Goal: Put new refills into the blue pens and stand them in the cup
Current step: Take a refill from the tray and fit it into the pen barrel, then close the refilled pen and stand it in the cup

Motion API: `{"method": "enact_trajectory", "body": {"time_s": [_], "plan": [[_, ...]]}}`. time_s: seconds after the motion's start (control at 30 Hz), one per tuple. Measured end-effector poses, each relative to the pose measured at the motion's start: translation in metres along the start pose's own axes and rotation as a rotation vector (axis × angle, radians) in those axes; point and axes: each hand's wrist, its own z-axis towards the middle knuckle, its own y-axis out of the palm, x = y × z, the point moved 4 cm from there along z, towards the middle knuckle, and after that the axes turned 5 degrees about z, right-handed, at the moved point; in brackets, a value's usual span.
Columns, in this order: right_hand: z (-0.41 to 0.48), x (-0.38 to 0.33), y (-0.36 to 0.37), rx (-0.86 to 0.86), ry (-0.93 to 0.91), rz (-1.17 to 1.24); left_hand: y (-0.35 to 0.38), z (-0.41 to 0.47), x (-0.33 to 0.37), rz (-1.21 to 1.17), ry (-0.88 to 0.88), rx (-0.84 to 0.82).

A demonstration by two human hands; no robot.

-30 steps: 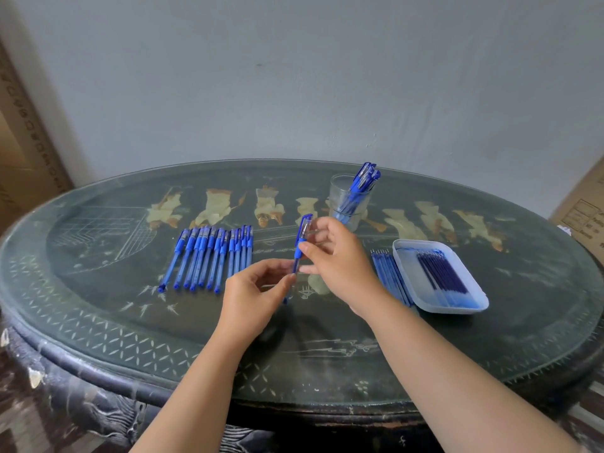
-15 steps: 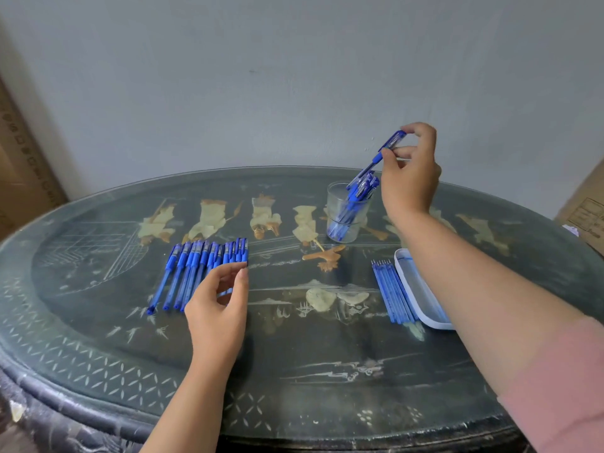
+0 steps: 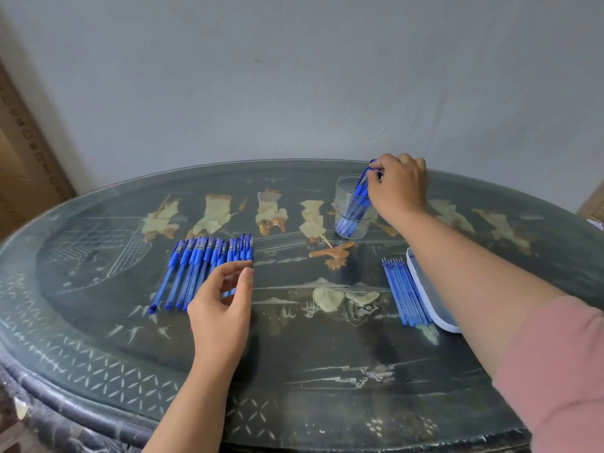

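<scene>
Our right hand pinches pen by top end, tip down inside cup at bench rear, so it stands among others. Our left hand hovers loose-fingered, holding nothing, over pen row; we judge it staged for next pen

The scene is lit evenly by soft, diffuse light of moderate brightness, whose source cannot be told, and only a faint, blurred shadow is cast on the table beside the left hand, nearer the camera than the cup. A pale sheen is laid over the glass top behind and to the left of the cup, where the wall is reflected. Detail is rendered rather softly throughout, the pen pinched by the right hand above the cup's rim being slightly smeared, and far to the cup's left the table's edge is bowed and stretched by the wide-angle lens
</scene>
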Motion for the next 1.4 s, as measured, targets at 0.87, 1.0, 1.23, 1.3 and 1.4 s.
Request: {"method": "enact_trajectory", "body": {"time_s": [0.87,1.0,1.23,1.3,1.4], "plan": [[-0.163,-0.116,0.098,-0.446,0.116,0.221,-0.055,0.016,-0.012,0.122,0.052,0.199],[-0.163,-0.122,0.106,-0.412,0.187,0.123,-0.055,0.017,-0.013,0.113,0.057,0.190],[-0.160,-0.127,0.109,-0.431,0.324,0.056,-0.052,0.018,-0.015,0.103,0.044,0.159],[-0.158,-0.126,0.108,-0.437,0.354,0.058,-0.052,0.019,-0.015,0.106,0.050,0.158],[-0.155,-0.123,0.106,-0.440,0.382,0.063,-0.052,0.019,-0.016,0.108,0.054,0.150]]}}
